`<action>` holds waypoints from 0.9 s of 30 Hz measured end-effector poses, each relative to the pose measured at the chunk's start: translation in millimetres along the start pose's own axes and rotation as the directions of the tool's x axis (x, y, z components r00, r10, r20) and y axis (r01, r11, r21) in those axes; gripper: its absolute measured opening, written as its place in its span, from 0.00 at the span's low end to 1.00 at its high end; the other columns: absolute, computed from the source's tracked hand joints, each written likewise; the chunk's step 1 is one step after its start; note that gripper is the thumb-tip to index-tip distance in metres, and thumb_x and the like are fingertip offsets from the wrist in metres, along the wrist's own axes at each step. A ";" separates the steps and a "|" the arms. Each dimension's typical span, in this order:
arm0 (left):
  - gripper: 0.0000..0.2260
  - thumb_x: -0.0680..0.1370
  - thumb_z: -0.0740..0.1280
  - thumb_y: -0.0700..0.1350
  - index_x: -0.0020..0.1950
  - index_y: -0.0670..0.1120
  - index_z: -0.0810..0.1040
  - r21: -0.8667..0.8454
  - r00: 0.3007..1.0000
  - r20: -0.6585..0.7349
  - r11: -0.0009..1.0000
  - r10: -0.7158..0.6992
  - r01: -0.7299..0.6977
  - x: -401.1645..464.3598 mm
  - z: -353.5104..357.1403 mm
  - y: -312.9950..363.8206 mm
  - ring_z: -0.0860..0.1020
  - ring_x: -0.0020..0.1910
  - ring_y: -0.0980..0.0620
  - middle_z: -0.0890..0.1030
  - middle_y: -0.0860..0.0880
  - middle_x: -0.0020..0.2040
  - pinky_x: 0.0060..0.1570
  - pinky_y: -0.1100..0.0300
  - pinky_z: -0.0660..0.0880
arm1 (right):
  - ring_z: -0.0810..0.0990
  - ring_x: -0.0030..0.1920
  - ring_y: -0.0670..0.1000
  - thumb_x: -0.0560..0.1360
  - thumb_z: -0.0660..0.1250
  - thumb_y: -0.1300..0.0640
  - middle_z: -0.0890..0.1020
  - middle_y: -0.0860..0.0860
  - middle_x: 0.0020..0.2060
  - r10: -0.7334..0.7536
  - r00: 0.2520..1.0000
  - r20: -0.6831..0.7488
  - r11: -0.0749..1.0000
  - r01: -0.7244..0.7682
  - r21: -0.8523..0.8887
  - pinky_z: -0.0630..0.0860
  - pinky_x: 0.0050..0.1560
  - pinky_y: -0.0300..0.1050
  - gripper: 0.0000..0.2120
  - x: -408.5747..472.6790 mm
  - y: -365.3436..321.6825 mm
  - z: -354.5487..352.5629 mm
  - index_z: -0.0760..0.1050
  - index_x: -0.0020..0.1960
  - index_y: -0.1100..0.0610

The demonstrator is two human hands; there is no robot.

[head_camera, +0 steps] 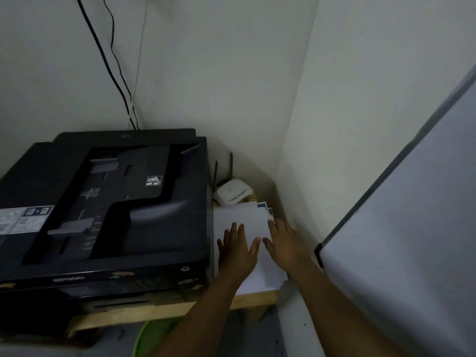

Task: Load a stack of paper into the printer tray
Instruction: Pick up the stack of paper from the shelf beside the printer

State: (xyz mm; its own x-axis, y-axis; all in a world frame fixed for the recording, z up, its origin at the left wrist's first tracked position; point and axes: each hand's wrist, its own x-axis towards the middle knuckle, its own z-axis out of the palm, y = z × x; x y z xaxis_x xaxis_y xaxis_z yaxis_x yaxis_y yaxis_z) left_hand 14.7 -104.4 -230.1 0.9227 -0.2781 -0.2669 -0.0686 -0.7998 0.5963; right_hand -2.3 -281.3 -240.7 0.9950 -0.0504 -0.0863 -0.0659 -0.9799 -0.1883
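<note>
Resting flat, fingers spread: left hand [238, 249], right hand [284, 243] on paper stack [240, 217], wedged between printer [108, 202] and wall.

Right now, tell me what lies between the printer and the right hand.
In the head view, the paper stack and the left hand flat on it lie between the printer and the right hand.

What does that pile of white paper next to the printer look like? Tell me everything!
The stack of paper is plain white, lying flat on the wooden table just right of the black printer. Its sheets are a bit uneven, fanned at the near corner. Printed sheets with blue corners peek out at the far end. The left hand rests flat on top, fingers spread, and the right hand lies on its right side. It is not yet loaded.
</note>
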 end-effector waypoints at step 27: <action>0.36 0.84 0.58 0.65 0.87 0.51 0.48 0.137 0.985 0.023 0.977 -0.170 0.166 34.6 73.1 -71.2 0.42 0.86 0.42 0.41 0.49 0.88 0.83 0.43 0.48 | 0.81 0.62 0.58 0.85 0.67 0.46 0.78 0.58 0.64 0.410 0.907 0.093 0.756 -0.395 0.521 0.81 0.59 0.51 0.24 26.1 3.9 87.6 0.72 0.73 0.61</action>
State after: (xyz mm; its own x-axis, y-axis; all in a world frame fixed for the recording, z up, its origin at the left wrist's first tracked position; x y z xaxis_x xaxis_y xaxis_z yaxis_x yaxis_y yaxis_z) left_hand 23.8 -96.0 -337.1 0.9122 -0.1499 -0.3814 0.0337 -0.9001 0.4344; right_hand 16.8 -269.5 -329.3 0.8686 -0.4299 -0.2462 -0.4824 -0.6206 -0.6182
